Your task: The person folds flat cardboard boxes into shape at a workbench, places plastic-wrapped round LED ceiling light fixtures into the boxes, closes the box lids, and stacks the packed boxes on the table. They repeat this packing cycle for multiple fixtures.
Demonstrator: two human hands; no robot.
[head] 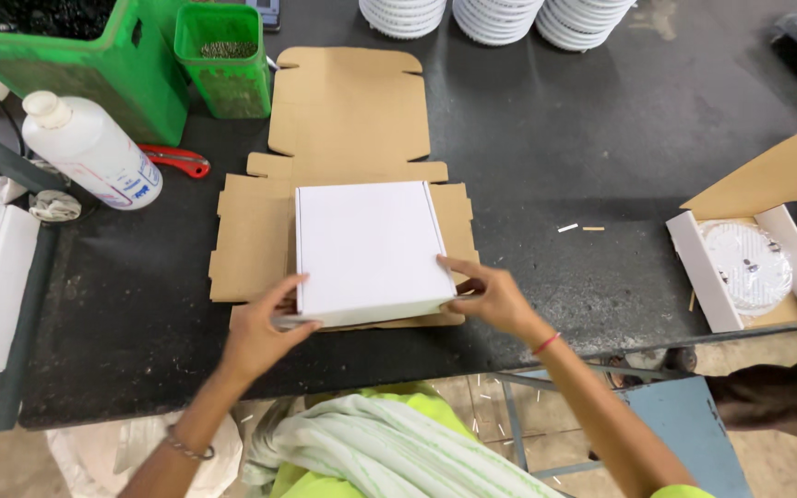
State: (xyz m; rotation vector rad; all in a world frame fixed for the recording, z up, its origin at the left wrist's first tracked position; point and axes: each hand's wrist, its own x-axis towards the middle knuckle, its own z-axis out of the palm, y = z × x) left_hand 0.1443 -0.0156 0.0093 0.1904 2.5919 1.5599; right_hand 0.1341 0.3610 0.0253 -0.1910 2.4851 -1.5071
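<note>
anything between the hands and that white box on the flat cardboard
Nothing visible. The left hand and right hand already touch the near corners of the white box, which lies on the unfolded cardboard blank. The bottle and green bins stand well off to the left.

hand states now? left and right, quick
Left hand: gripping the near left corner of the white box.
Right hand: gripping the near right corner of the same box, over the flat cardboard blank.
</note>
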